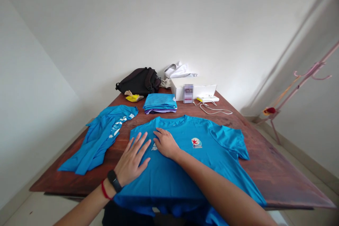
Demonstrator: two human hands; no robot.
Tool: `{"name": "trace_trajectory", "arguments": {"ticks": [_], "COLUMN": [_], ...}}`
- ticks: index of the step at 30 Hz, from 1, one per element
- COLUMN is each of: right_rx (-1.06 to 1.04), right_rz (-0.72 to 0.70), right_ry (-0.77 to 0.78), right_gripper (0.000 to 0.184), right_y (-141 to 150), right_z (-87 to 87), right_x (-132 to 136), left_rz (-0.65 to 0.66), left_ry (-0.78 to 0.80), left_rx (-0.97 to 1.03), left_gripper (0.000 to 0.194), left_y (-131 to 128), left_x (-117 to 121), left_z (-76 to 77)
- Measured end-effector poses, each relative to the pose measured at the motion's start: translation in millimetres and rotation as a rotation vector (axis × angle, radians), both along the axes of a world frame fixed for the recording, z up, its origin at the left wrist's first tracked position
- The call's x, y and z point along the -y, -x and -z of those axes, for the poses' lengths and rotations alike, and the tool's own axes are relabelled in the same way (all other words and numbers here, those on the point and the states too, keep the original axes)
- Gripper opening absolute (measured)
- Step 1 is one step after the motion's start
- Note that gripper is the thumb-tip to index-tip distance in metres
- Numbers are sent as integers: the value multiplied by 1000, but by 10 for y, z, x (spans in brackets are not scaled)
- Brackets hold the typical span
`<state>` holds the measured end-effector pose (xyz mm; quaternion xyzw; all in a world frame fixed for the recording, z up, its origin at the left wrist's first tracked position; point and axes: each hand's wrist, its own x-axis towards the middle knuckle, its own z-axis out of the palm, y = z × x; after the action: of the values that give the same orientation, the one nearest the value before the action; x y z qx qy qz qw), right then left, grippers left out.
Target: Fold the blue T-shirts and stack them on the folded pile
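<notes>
A blue T-shirt (182, 169) lies spread on the wooden table, collar away from me, its lower end hanging over the front edge. A round emblem with a red star (195, 142) is on its chest. My left hand (132, 159), with a black band and a red cord at the wrist, rests with spread fingers at the shirt's left edge. Lying flat on the upper chest, my right hand (165, 143) has its fingers extended and partly covers a white print. Only the right sleeve lies stretched out; no left sleeve shows.
A crumpled blue shirt (97, 137) lies on the table's left. Behind the spread shirt sits a stack of folded clothes (160, 103). Farther back are a black bag (139, 80), a white box (177, 90), a white cable (217, 112) and a yellow item (134, 97). A pink rack (299, 84) stands right.
</notes>
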<state>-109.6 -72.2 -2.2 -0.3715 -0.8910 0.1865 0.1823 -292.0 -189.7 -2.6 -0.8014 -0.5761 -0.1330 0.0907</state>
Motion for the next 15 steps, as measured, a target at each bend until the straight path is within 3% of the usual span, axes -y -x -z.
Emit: {"name": "trace_trajectory", "arguments": {"ticks": [4, 9, 12, 15], "right_rx": [-39, -332, -524, -698], "right_rz": [9, 121, 210, 309], "right_ry": [6, 117, 196, 313], "right_gripper": [50, 51, 57, 62], "right_y": [17, 30, 14, -4], "right_z": [64, 87, 90, 90], "right_x": [-35, -177, -246, -277], "left_rz": [54, -27, -68, -53], "left_ry": [148, 355, 445, 470], "left_rx": [60, 51, 87, 156], "left_gripper": [68, 77, 80, 74], "left_y": [71, 165, 193, 164], "left_x": [-71, -236, -345, -524], "left_z": [29, 103, 8, -205]}}
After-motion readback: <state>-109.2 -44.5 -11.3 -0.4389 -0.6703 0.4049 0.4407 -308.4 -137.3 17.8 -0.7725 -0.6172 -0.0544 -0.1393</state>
